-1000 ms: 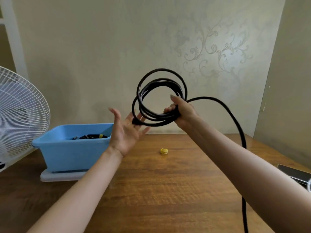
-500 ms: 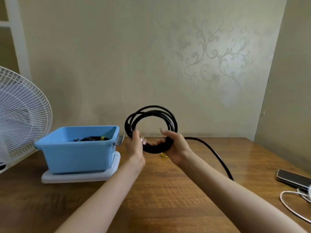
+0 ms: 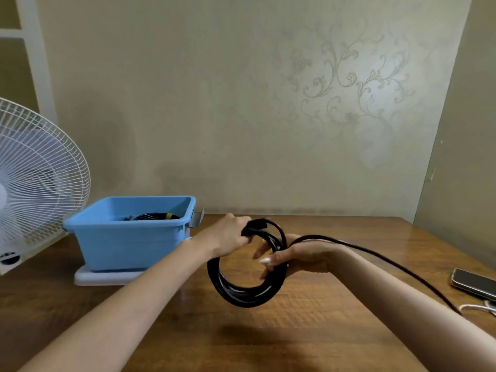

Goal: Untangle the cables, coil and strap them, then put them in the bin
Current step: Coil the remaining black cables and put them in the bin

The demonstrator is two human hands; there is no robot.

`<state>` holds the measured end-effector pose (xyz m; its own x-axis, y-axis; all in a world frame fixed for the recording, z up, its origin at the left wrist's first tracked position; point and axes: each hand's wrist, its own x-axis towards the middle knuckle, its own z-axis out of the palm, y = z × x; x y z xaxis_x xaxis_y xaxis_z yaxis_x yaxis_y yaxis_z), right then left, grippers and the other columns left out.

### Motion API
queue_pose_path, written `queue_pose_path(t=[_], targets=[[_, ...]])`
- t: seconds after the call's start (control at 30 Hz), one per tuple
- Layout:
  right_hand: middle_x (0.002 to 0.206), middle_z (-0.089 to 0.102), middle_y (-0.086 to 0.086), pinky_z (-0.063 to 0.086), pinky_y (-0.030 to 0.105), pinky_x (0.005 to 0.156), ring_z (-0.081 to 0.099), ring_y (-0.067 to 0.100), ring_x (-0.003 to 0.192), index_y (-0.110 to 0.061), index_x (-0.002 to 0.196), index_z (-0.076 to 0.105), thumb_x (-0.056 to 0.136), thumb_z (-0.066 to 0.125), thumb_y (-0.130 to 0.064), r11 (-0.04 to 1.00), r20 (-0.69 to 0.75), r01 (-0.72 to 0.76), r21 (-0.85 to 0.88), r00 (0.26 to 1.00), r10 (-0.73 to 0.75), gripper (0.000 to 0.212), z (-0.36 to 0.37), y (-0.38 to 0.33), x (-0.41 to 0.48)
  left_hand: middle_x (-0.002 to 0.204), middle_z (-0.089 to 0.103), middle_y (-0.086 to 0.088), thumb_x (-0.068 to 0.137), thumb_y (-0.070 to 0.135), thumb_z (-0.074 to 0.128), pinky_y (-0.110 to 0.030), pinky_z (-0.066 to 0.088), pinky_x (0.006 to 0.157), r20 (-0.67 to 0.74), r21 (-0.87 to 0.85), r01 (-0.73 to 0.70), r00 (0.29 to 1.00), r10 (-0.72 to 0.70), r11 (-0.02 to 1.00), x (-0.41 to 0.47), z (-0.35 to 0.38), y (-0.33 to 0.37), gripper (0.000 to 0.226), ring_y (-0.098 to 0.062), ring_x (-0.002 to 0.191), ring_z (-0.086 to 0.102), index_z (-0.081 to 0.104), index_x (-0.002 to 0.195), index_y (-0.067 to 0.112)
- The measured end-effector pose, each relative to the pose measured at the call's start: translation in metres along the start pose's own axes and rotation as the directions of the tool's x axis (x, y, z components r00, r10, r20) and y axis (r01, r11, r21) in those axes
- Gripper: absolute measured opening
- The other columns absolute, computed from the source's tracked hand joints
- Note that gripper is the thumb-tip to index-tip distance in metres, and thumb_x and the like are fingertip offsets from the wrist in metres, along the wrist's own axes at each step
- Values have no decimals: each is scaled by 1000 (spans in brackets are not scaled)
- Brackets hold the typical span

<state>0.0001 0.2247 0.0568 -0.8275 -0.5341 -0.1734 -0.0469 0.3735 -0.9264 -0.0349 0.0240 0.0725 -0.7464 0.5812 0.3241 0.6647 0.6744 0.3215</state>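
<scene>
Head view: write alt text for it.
A person's left grip and right grip hold a half-coiled black cable over a wooden table, its loose end trailing right. A blue plastic bin holding another black cable with a yellow strap stands left, beside a white fan.

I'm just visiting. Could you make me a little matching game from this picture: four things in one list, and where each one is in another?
1. black cable coil
2. white wire-grille fan
3. dark flat phone
4. blue plastic bin

A. far right edge
B. gripped by left hand and right hand
C. far left
D. holds a yellow-strapped black cable

Pairs: 1-B, 2-C, 3-A, 4-D
</scene>
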Motion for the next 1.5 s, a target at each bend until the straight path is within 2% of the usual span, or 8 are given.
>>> queue_pose_path(t=[0.17,0.37,0.57,0.83,1.0,1.13,1.33,1.5], targets=[[113,67,16,46,45,100,59,31,117,-3,128,53,68,80,-49,997,95,-40,63,995,34,80,-11,-3,-3,69,45,3,92,15,52,-31,37,61,212,281,-110,976,50,953,-3,7,16,9,-20,69,50,47,85,16],[92,65,6,50,47,98,67,22,89,-6,111,61,86,68,-11,999,-182,31,21,983,-27,27,3,-1,1,58,48,3,82,16,63,-25,29,51,-38,-84,90,995,-93,992,8,5,11,28,-17,60,47,47,59,16],[99,70,14,54,40,89,68,29,99,-9,124,51,85,64,4,991,-184,19,136,983,7,42,10,7,-2,44,37,7,86,9,61,-21,26,39,-17,-579,272,938,-345,768,11,3,1,13,-8,34,30,61,92,-2],[52,58,8,58,46,78,62,24,54,-5,75,58,93,61,-24,980,-572,96,172,820,20,26,39,18,20,64,51,3,89,11,58,-18,31,49,-159,-141,59,984,-82,988,9,4,17,16,-18,62,51,51,76,17],[42,46,3,48,29,51,49,18,40,-7,60,52,93,52,-6,978,-728,53,201,676,113,33,38,23,27,114,55,-7,84,34,68,-29,46,86,8,-57,66,998,-66,996,4,9,15,55,-21,106,56,38,127,17],[52,54,-8,44,17,42,51,4,47,-24,64,49,94,49,-6,987,-723,-73,-141,689,-52,35,34,29,29,142,28,-1,74,43,65,-52,20,113,-274,246,-461,811,517,853,-1,11,46,87,-15,131,27,20,144,19],[106,60,14,48,30,84,58,26,102,-14,105,56,94,53,-9,903,-621,-155,-400,771,-142,12,34,29,30,76,68,-5,86,22,55,-41,44,91,-99,149,-616,769,631,774,14,20,91,19,-21,74,62,68,91,9],[61,49,4,39,24,41,47,18,47,-5,89,58,90,52,-9,959,-717,-264,-108,689,109,7,0,22,10,68,64,9,94,24,56,-23,43,73,-91,-208,-391,920,380,897,14,-2,33,20,0,66,57,66,77,19]])
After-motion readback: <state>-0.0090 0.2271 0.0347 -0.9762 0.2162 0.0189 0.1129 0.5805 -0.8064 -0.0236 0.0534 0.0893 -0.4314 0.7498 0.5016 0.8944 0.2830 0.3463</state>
